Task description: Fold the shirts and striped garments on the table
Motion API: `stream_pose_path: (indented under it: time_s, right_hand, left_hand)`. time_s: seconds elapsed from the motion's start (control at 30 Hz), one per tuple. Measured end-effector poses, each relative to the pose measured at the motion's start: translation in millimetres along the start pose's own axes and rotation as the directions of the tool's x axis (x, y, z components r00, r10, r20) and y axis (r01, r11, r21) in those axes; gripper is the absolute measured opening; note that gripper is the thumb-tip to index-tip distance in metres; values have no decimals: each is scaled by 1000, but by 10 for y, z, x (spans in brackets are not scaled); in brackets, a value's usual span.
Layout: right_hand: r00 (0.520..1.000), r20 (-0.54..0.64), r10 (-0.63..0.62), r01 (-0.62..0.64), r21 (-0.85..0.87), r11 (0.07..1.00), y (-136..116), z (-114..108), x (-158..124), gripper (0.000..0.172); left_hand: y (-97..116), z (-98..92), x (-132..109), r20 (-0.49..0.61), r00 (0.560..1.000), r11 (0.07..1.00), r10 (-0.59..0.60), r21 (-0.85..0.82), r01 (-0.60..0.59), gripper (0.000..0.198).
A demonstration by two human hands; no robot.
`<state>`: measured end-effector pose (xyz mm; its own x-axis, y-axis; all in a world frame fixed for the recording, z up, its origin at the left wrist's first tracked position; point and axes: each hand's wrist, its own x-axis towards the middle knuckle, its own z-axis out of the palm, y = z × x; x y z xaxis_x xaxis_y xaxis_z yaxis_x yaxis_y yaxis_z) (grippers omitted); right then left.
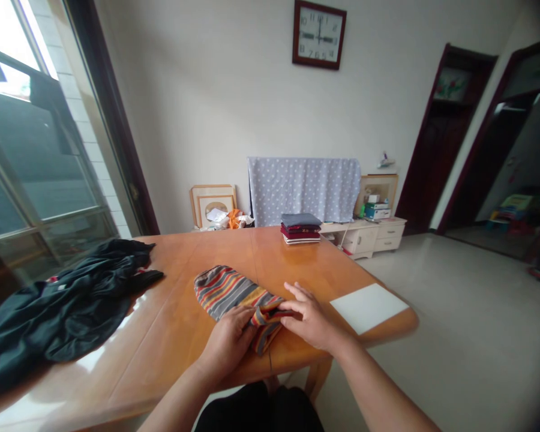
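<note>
A striped garment [234, 289] in orange, grey, red and yellow lies partly folded near the table's front edge. Its near end is bunched and turned over, so I cannot tell what kind of garment it is. My left hand [228, 336] rests on its near left side, fingers closed on the cloth. At the bunched right end, my right hand [309, 318] has the cloth between its thumb and a finger, while its upper fingers stretch out over the edge.
The wooden table [171, 306] also bears a heap of dark clothes [72, 306] at the left, a stack of folded clothes [300, 228] at the back and a white sheet [369, 307] at the right. Behind stands a low white cabinet [364, 239].
</note>
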<state>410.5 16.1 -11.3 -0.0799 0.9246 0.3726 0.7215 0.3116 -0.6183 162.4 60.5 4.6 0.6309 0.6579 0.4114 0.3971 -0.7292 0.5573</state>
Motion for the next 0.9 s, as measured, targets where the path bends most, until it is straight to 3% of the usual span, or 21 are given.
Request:
stream_pose_path:
  time_s: [0.17,0.3,0.43,0.7,0.8,0.9]
  right_hand:
    - [991,127,-44,54,-82,995,-82,-10,50,31]
    - [994,29,-101,103,-93,990,-75,106,109,11]
    - [993,-71,-98,99,5,995,-28,186,104,11]
    - [992,-36,-121,121,1,993,-158,189,67,9]
    - [990,-56,-128,127,-7,992,-177,208,74,7]
    - [991,-43,-130,128,-30,991,-136,179,73,16]
  left_hand:
    - [-18,20,-1,-30,999,1000,23,-1,-23,35]
    - [-86,38,-20,-30,1000,999,-10,53,11,34]
    - [-122,33,-48,-34,999,994,-38,104,42,32]
    - [29,-1,-43,-68,997,995,-24,96,30,37]
    - [60,-3,-39,-80,997,997,5,78,2,30]
    - [44,13,-42,-122,993,999,7,50,-1,27]
